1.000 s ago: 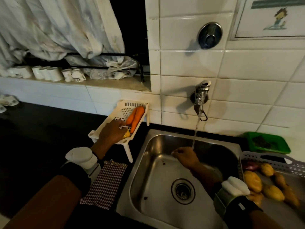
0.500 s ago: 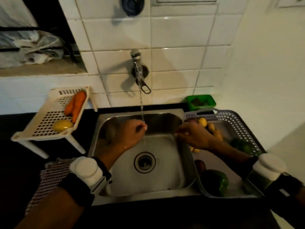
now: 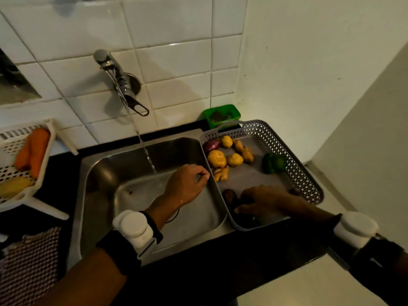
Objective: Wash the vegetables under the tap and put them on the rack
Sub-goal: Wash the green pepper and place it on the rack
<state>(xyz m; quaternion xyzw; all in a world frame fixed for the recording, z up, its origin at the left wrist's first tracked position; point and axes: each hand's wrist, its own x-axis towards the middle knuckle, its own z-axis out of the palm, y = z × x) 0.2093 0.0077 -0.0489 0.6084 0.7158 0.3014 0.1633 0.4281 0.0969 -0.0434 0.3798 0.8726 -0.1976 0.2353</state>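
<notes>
Low in the basket (image 3: pixel 306 173), right hand (image 3: pixel 262 198) fingers (image 3: pixel 241 209) touch dark vegetables (image 3: pixel 230 196).

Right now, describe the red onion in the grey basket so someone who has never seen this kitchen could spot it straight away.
Start at the steel sink and look right to the grey perforated basket beside it. In the basket's far-left corner, next to the sink's rim, lies the red onion, just left of a small yellow potato. It is the only dark purple-red piece among the yellow ones there.

The dark table (image 3: pixel 220 270) carried a white rack (image 3: pixel 13 173) far left of the grips, a checked cloth (image 3: pixel 28 266), a grey basket (image 3: pixel 304 171) and a green tub (image 3: pixel 223 115).
</notes>
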